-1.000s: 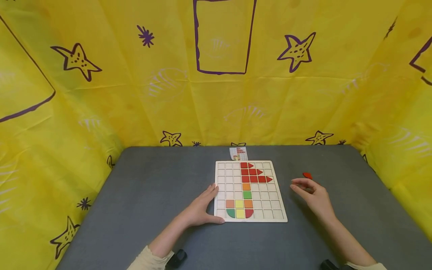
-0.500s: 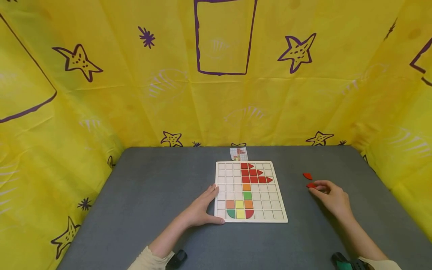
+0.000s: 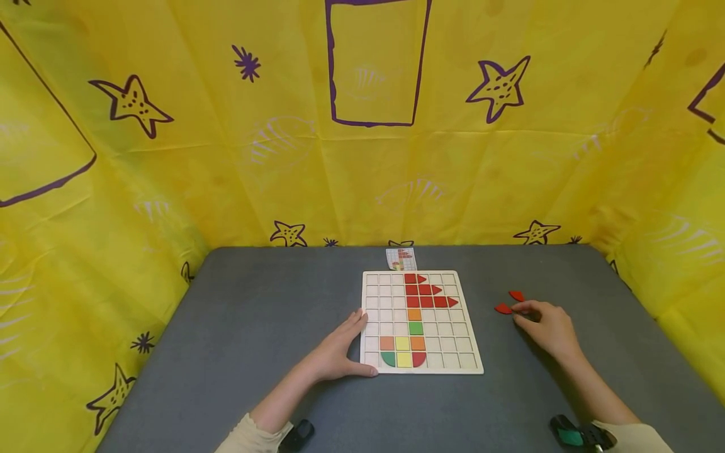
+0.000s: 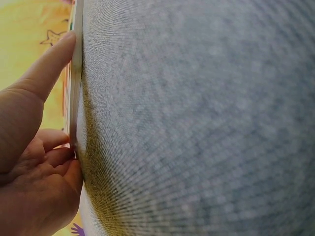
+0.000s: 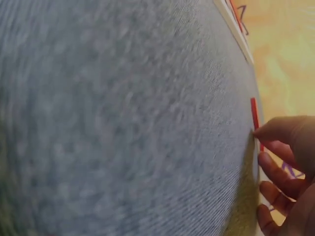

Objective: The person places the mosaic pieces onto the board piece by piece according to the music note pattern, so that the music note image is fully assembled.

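Note:
The wooden grid board (image 3: 447,343) lies flat, bearing red, orange, yellow and green tiles. My left hand (image 3: 335,352) rests at its near left corner, fingers along the left edge and the thumb (image 4: 61,51) on the front edge. To the right of the board, my right hand (image 3: 548,327) pinches the tip of a red quarter-circle tile (image 3: 502,309) low at the table. In the right wrist view the thumb meets this red tile (image 5: 254,112) edge-on. Just behind sits another red tile (image 3: 516,296), lying on the table.
A small printed card (image 3: 401,258) with a grid picture lies behind the board. The dark grey table (image 3: 272,302) is enclosed by yellow cloth (image 3: 272,182) with purple drawings.
My right hand first moved right, uncovering the second red tile, then came back left with the nearer red tile at its fingertips. My left hand has stayed at the board's corner.

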Available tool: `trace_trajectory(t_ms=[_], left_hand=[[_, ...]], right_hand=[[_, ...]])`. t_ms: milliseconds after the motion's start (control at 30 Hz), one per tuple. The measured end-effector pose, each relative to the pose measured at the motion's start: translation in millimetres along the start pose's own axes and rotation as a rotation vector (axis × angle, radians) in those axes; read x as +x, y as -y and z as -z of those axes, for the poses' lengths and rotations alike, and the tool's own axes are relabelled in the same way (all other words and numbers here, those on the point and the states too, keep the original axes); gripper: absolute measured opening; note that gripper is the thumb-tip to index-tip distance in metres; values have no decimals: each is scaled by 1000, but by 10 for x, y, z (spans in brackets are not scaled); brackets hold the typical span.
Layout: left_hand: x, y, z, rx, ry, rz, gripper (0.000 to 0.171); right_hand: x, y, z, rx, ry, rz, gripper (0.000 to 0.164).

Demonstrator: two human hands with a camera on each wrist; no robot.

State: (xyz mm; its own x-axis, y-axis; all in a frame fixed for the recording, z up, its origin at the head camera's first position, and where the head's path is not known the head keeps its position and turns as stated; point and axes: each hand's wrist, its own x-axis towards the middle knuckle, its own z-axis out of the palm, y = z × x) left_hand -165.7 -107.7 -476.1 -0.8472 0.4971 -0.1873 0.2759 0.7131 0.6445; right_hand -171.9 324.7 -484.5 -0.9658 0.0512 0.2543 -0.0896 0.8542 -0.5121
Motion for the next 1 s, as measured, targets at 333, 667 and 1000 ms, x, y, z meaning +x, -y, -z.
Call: trace_trajectory(t_ms=[333,667,1000], left_hand=[[7,4,3,5,1,-4,109],[-5,-12,2,8,0,-3,108],[0,-3,-2,10,-1,6,109]], right_hand=[[88,118,-47,-29,68,16,33],[129,238,-133,-40,68,35,27],[61,198,-119,-58,-14,21,31]])
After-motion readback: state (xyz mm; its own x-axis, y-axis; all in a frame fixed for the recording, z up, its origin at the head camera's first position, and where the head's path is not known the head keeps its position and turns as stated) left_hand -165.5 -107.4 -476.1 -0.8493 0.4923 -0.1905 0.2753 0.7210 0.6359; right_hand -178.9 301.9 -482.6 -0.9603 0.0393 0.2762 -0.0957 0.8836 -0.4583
